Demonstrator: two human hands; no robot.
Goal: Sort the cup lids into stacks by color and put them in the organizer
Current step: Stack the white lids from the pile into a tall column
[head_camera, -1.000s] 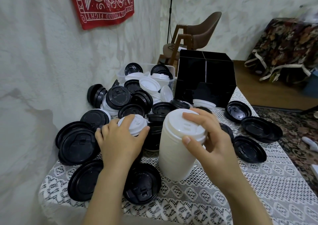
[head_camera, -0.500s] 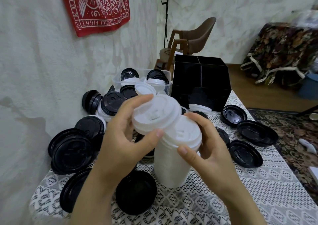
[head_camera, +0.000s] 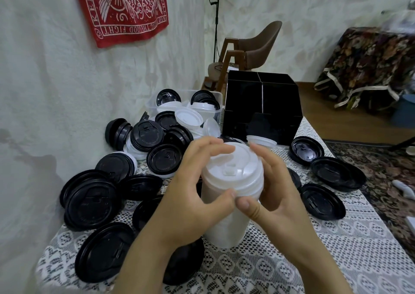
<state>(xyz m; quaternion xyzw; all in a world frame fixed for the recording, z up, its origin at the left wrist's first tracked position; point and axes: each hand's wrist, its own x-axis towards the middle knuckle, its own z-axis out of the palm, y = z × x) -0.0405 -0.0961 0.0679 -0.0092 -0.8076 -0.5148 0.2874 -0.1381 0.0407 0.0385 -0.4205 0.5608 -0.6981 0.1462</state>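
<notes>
A tall stack of white lids stands upright on the lace tablecloth at the middle. My left hand curls round its top from the left, thumb on the near rim. My right hand curls round the top from the right, thumb touching the same rim. The top white lid sits on the stack between my fingers. Several black lids lie scattered to the left and right. The black organizer stands behind, its compartments facing away.
A clear plastic bin with black and white lids sits at the back left by the wall. One loose white lid lies before the organizer. A brown chair stands beyond the table. The table's right edge drops to a patterned rug.
My left hand picked a white lid from the pile, carried it over and set it on top of the stack. Both hands now close round the stack's top.
</notes>
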